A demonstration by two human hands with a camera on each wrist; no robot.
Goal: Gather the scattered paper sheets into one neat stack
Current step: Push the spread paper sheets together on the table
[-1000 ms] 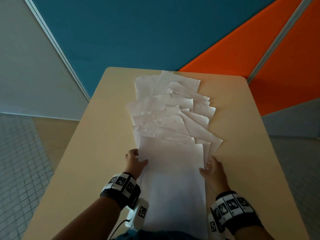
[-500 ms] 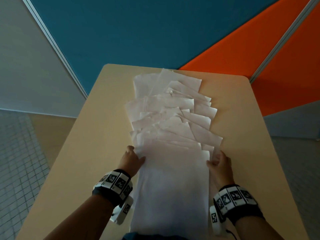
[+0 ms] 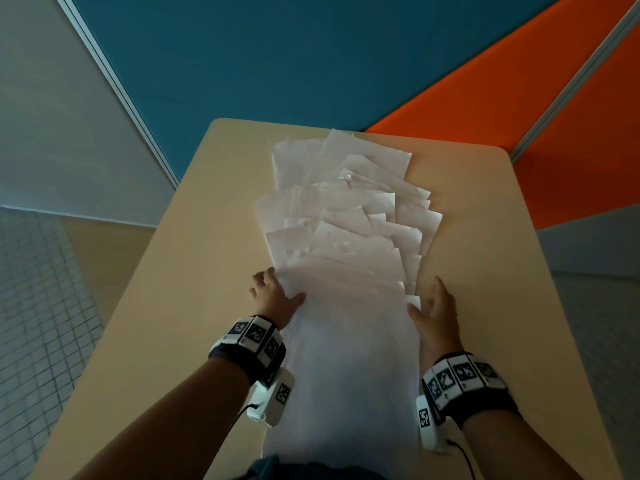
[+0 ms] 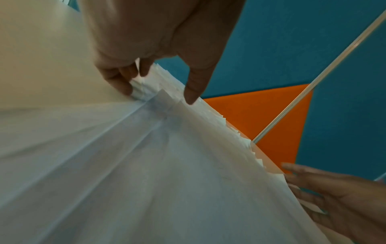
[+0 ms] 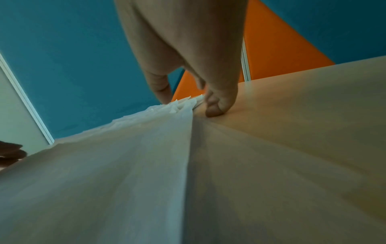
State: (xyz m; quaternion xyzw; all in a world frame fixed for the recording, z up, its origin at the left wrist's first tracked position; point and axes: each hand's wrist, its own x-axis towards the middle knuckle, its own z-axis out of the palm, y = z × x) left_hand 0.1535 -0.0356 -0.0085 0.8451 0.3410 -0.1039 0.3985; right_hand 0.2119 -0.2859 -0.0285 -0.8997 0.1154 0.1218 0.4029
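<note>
Several white paper sheets (image 3: 346,237) lie fanned in an overlapping row down the middle of the beige table (image 3: 207,271), and a long near sheet (image 3: 349,358) covers their close end. My left hand (image 3: 273,296) is at the pile's left edge. Its curled fingers (image 4: 119,82) are against the sheet edges (image 4: 146,89) and its thumb is on top. My right hand (image 3: 433,306) lies along the right edge with straight fingers. Its thumb touches the sheets (image 5: 179,105), and one fingertip (image 5: 213,112) is on the table.
The table's rounded far corners and far edge (image 3: 346,128) lie just beyond the last sheets. Blue (image 3: 277,64) and orange (image 3: 519,98) partition panels stand behind it. Bare tabletop (image 3: 502,271) runs down both sides of the paper. Tiled floor (image 3: 34,306) shows at the left.
Both hands have slid forward along the side edges of the paper. The near sheets have closed up against the fanned ones, and the row has drawn narrower.
</note>
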